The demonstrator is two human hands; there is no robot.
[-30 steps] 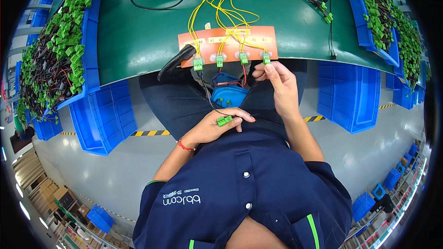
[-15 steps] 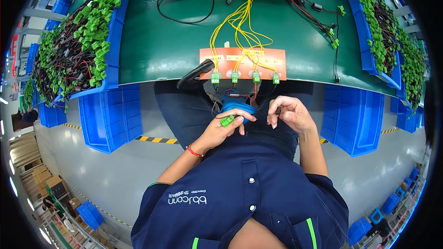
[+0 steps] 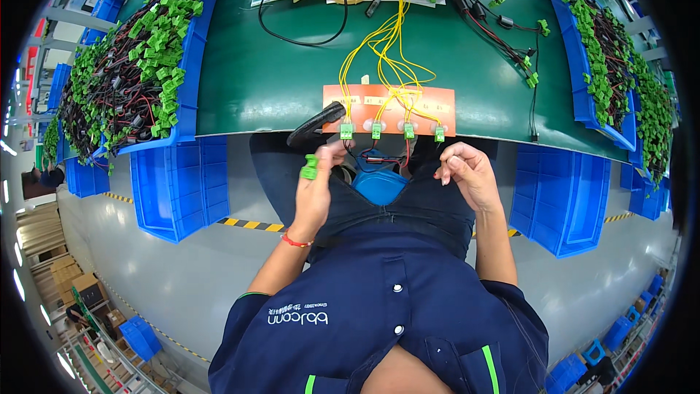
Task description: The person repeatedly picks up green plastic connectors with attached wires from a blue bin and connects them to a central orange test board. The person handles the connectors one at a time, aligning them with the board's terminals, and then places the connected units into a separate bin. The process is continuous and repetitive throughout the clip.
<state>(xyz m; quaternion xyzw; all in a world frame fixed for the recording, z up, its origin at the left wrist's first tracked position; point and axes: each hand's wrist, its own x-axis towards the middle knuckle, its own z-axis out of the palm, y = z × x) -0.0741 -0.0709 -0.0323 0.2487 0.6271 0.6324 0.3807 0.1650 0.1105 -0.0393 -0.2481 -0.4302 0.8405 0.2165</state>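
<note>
My left hand (image 3: 315,191) is raised under the left end of an orange board (image 3: 446,100), its fingertips smeared by motion. A green terminal plug (image 3: 310,167) is held in it. Close by, a green connector (image 3: 346,131) hangs at the board's front edge, the leftmost of several in a row. My right hand (image 3: 472,177) is below the rightmost connector (image 3: 440,133), apart from it. Its thumb and fingers are bent together; what they pinch, if anything, is too small to tell. A red and black wire lead (image 3: 375,160) hangs from the middle connectors.
Yellow wires (image 3: 397,36) run from the board to a white box at the back. A black handle-like piece (image 3: 315,125) juts over the table's front edge. Blue bins of green-plugged leads (image 3: 191,51) flank the green table (image 3: 270,73). Blue crates (image 3: 171,190) stand below.
My left hand has moved left and up toward the leftmost connector, carrying the green plug. My right hand has shifted slightly right and up. The view has tilted a little.
</note>
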